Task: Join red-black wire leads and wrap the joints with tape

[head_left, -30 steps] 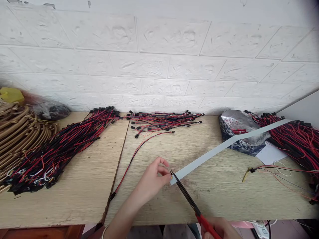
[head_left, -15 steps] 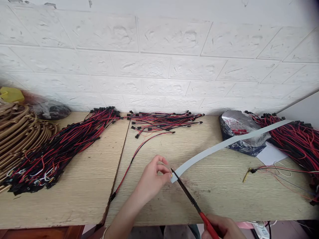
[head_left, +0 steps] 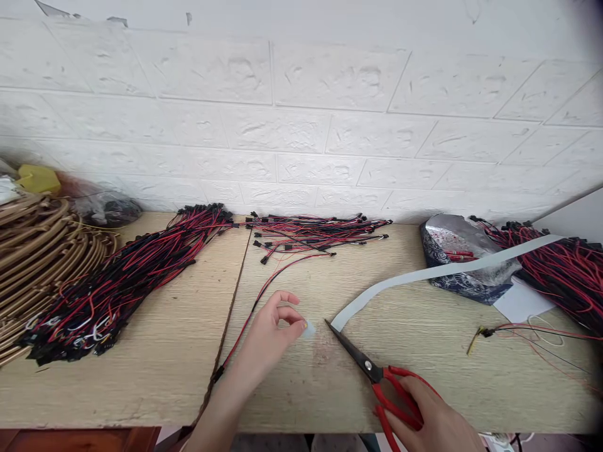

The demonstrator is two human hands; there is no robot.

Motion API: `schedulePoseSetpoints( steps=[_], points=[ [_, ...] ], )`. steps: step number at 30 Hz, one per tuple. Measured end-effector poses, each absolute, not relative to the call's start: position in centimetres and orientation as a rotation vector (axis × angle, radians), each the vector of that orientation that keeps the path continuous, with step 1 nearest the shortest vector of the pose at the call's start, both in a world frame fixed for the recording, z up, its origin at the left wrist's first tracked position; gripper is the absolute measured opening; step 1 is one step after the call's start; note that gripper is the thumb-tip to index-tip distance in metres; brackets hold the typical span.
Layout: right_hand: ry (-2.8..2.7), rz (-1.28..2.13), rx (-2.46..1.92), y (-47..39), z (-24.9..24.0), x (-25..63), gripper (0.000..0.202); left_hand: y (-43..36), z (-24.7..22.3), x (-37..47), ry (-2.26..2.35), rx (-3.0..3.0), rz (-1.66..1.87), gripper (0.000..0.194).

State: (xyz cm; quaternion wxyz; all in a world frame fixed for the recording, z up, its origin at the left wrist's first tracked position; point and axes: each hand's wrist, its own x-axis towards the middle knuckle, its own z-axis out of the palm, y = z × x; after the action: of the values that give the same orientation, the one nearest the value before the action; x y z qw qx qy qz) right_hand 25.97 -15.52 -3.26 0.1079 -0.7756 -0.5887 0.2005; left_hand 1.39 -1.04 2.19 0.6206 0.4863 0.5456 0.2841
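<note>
Between the thumb and fingers of my left hand (head_left: 277,323) is a small cut piece of pale tape (head_left: 309,329). My right hand (head_left: 431,417) grips red-handled scissors (head_left: 368,365), whose dark blades look closed and point up and left. The blade tip lies by the cut end of a long pale tape strip (head_left: 405,278). From there the strip curves right across the table, over a patterned bag. A gap separates the small piece from the strip.
Bundles of red and black wires lie left (head_left: 127,276), at the back (head_left: 320,231) and right (head_left: 560,270). A single wire (head_left: 257,300) runs beside my left forearm. The patterned bag (head_left: 464,257) stands back right; coiled tan hoops (head_left: 42,263) are far left. A white brick wall (head_left: 301,132) rises behind.
The tape end has been cut off and now sits in my left hand, which has moved left. The scissors have turned to show their flat side, and the long strip has dropped lower.
</note>
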Motion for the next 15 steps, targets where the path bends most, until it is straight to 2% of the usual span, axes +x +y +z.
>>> schedulePoseSetpoints(
  steps=[8, 11, 15],
  points=[
    [-1.861, 0.355, -2.060, -14.9, -3.3, 26.9, 0.026, -1.5, 2.2, 2.4, 1.238, 1.215, 0.709, 0.026],
    [-1.835, 0.476, -1.961, -13.2, -1.4, 25.5, 0.025, -1.9, 2.4, 2.9, 1.248, 1.320, 0.732, 0.028],
    [-1.569, 0.803, -1.749, -9.4, 1.8, 21.3, 0.017, -2.5, 2.9, 3.1, 1.242, 1.433, 0.715, 0.031]
  ],
)
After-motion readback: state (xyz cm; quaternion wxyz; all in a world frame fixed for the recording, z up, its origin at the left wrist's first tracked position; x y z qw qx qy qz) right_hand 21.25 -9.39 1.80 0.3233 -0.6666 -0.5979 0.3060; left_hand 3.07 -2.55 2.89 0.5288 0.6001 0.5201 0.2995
